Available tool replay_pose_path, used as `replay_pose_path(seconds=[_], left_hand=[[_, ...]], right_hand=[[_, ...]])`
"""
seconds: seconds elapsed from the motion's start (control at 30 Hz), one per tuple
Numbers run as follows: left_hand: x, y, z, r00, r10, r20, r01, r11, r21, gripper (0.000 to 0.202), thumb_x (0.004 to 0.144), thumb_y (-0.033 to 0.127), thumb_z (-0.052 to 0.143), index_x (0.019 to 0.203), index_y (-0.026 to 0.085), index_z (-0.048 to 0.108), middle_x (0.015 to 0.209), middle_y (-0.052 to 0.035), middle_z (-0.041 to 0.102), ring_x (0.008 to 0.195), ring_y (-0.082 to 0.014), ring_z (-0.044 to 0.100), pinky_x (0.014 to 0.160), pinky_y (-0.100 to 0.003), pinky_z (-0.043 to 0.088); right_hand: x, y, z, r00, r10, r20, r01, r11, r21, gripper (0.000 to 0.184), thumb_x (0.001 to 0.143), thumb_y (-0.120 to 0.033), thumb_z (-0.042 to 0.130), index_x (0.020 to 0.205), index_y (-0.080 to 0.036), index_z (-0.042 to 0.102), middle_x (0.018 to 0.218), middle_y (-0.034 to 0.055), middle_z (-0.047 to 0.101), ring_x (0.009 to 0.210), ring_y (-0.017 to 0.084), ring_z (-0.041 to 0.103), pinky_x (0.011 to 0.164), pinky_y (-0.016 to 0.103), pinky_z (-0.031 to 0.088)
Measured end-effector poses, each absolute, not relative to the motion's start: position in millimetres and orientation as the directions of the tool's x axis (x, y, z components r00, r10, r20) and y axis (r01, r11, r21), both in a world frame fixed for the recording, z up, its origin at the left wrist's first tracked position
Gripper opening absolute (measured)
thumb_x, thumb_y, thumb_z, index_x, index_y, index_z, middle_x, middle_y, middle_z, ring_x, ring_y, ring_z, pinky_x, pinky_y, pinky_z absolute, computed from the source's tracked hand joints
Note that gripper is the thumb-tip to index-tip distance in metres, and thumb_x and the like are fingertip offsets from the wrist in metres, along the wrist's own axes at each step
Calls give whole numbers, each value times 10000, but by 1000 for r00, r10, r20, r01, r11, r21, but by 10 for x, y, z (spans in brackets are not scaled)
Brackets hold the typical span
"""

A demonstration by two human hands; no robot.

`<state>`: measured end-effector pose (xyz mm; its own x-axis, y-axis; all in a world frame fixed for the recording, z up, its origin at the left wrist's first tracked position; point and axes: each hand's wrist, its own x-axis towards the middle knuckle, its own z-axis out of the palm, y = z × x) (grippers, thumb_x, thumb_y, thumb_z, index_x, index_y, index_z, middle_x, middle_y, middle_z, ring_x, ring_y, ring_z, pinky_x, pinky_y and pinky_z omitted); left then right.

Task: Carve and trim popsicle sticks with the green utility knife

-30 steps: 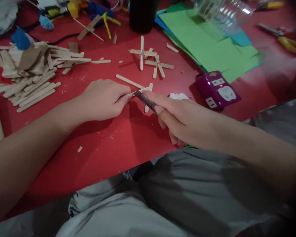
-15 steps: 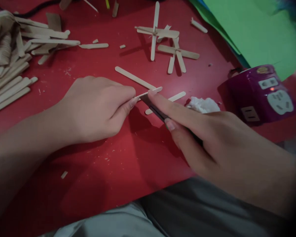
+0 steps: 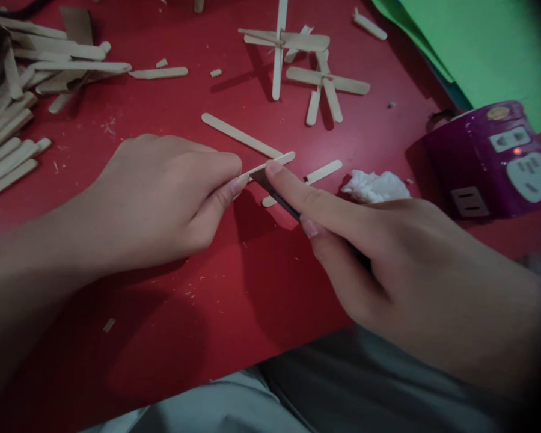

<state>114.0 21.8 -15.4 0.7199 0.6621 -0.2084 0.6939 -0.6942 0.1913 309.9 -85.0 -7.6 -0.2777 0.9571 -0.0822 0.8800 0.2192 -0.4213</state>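
My left hand (image 3: pixel 175 198) is closed, pinching a wooden craft stick (image 3: pixel 285 159) between thumb and fingers, its free end pointing right. My right hand (image 3: pixel 369 252) grips a dark utility knife (image 3: pixel 277 193), index finger stretched along it. The knife's tip rests against the held stick just right of my left thumb. Most of the knife's handle is hidden in my right palm. Behind the held stick, another craft stick (image 3: pixel 238 134) lies slanted on the red table (image 3: pixel 198 343). A further stick (image 3: pixel 324 172) lies partly under my right index finger.
Crossed-stick assemblies (image 3: pixel 279 42) sit at the back. A pile of craft sticks (image 3: pixel 63 51) fills the left. Crumpled white tissue (image 3: pixel 376 186) and a purple power socket block (image 3: pixel 491 159) stand right, with green sheets (image 3: pixel 473 54) behind. Small shavings dot the table.
The view has shifted slightly, with the table items sitting a little differently in frame. Both hands keep their grips, and the knife stays against the stick.
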Motion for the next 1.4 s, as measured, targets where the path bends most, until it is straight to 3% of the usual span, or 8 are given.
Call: replay_pose_path(seconds=[0.23,0.5,0.67,0.83,1.0,1.2,1.4], left_hand=[[1145,198,-142,708,673,-213,704,-694,151,389,928,454,288,748,196,516,679,-45,548,751,-195,569,686,-309,374],[1157,197,-147,689,688,-227,724,-664,188,395,937,471,323,741,203,538,728,-54,611,909,-238,626,768,-328,433],[1161,201,-145,673,705,-223,737,-614,282,387,926,486,379,703,207,527,674,-42,588,1015,-266,612,823,-341,453],[1153,222,-160,677,705,-212,733,-621,276,359,909,464,392,678,221,519,639,-40,560,940,-251,620,785,-352,454],[1154,238,-176,697,681,-225,716,-670,193,364,909,445,357,681,206,509,645,-47,551,819,-236,624,730,-354,440],[1162,233,-164,700,679,-221,714,-674,191,370,918,446,342,704,217,540,640,-51,552,841,-244,628,738,-350,442],[1150,229,-178,698,687,-202,715,-662,224,383,922,480,349,716,228,549,654,-42,561,860,-221,634,756,-337,446]], right_hand=[[3136,-865,-86,-269,958,-102,849,185,-496,626,907,-209,426,1532,-219,402,511,-30,472,381,111,407,454,257,391],[3127,-874,-75,-288,952,-104,869,214,-446,653,882,-161,446,1532,-207,401,601,16,588,457,159,502,458,282,417],[3136,-884,-52,-293,953,-81,872,231,-432,620,896,-152,430,1514,-207,421,671,37,643,513,178,533,469,290,423],[3123,-897,-26,-286,953,-99,875,218,-432,618,907,-148,398,1523,-197,393,599,4,606,414,146,441,419,280,357],[3113,-881,-30,-292,951,-105,877,222,-426,634,900,-140,404,1532,-188,381,664,31,641,469,168,488,443,291,393],[3124,-883,-47,-288,951,-111,877,215,-430,651,894,-130,416,1541,-185,372,626,25,604,528,193,530,504,300,460],[3116,-894,-53,-300,947,-114,884,231,-406,663,891,-123,412,1550,-167,356,576,17,564,513,187,515,494,289,447]])
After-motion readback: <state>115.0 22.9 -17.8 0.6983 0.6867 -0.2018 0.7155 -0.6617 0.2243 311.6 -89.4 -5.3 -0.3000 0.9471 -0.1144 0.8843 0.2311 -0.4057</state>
